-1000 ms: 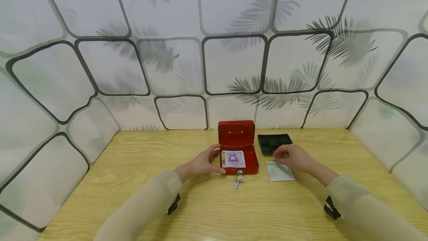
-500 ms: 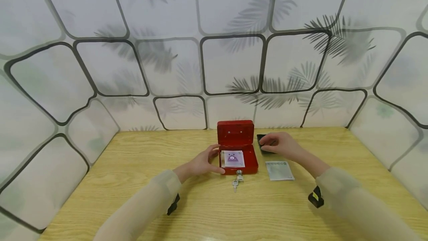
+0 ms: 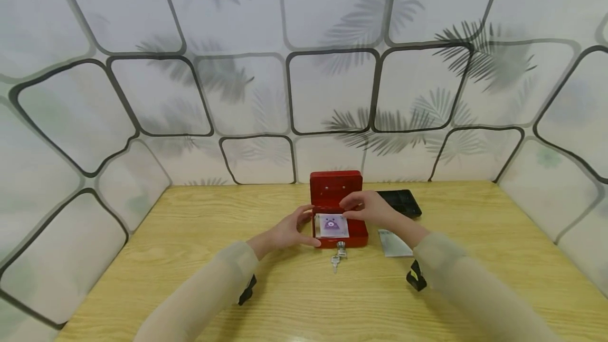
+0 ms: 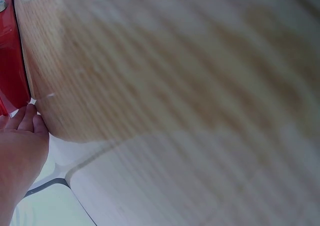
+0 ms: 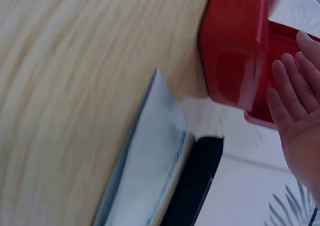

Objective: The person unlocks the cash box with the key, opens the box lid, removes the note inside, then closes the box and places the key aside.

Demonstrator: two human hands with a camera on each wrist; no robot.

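Note:
A red cash box stands with its lid raised, papers lying inside; the top one is a purple note with a one-eyed figure. My left hand holds the box by its left end, thumb at the front corner and fingers toward the back. In the left wrist view its fingertips touch the red side. Over the right part of the box hovers my right hand, fingers apart and nothing visible between them. The right wrist view shows that palm with extended fingers.
Right of the box lies a pale green note, partly hidden by my right wrist. Behind it sits a black compartment tray. Keys hang from the lock at the box front. A patterned curtain borders the wooden table.
My right hand has moved from above the pale green note, past the black tray, leftward over the red box. My left hand stays at the box's left end.

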